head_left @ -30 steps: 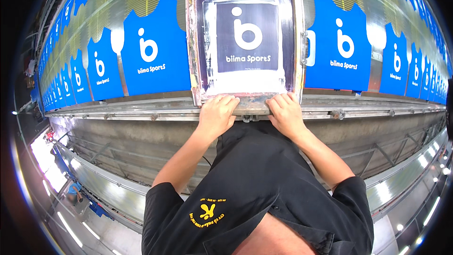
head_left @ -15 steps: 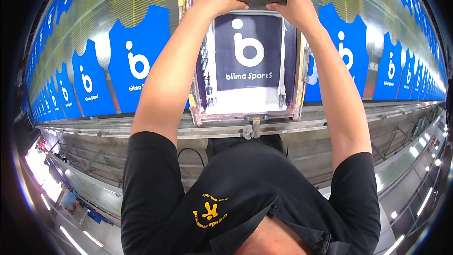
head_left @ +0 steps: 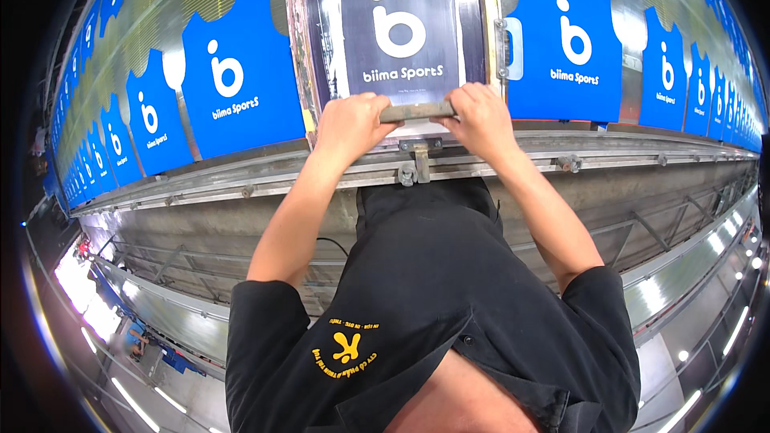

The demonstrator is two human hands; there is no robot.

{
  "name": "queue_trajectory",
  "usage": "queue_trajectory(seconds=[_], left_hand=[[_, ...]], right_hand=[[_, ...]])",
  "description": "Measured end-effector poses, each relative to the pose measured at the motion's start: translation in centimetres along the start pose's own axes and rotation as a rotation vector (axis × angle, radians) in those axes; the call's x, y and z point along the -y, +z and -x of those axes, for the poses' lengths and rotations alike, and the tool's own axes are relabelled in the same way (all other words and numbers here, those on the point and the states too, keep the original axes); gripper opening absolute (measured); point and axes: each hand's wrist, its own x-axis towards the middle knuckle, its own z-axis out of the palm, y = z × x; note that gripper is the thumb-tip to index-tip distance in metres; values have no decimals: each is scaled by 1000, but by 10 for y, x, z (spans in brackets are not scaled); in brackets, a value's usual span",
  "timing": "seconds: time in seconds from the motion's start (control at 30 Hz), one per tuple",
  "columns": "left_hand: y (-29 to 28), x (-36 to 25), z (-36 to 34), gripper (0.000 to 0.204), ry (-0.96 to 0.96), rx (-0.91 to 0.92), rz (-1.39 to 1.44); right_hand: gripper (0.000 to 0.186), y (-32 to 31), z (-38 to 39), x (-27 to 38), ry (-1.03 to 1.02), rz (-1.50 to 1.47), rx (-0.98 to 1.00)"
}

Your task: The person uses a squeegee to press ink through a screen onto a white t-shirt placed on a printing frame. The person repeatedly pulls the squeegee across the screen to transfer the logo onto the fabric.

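**Asker:** What can't you make out from up here?

**Me:** The far end of the printing screen (head_left: 397, 32) runs off the top of the picture. My fingers wrap over the squeegee (head_left: 417, 111), so only the middle of its grey bar shows between them, and its blade is hidden. The garment lying under the screen is hidden too. My own black shirt (head_left: 425, 305) blocks the desk's near side below the clamp.

**Asker:** How are your hands placed?

**Me:** Both arms reach forward, elbows slightly bent. My left hand (head_left: 351, 124) is clenched around the left end of the squeegee, and my right hand (head_left: 475, 116) is clenched around its right end. The bar lies crosswise at the near end of the screen, close to the desk's near edge, just above a metal clamp (head_left: 417, 156) on the rail.

**Asker:** And the surface and room?

**Me:** The desk (head_left: 241, 8) is a very long print bench stretching away left and right. Blue sleeveless jerseys (head_left: 237, 76) with white logos lie in a row along it, one just beside the screen on each side. A metal rail (head_left: 626, 162) follows the near edge. Below, bright strip lights reflect off a shiny floor (head_left: 682, 329).
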Motion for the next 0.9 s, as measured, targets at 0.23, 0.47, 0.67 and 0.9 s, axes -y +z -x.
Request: queue_trajectory(seconds=[0.23,0.47,0.67,0.9], left_hand=[[-7,-8,-59,55,-109,334,91],[-49,30,-102,56,-11,548,264],[-115,65,-166,55,107,158,38],[-115,112,-225,32,146,-99,-4]], right_hand=[[57,-11,-16,-30,278,-75,281],[43,-41,-51,-52,523,-423,-35],[46,-6,-61,-133,763,-164,-433],[34,-27,-83,-106,985,-705,-310]])
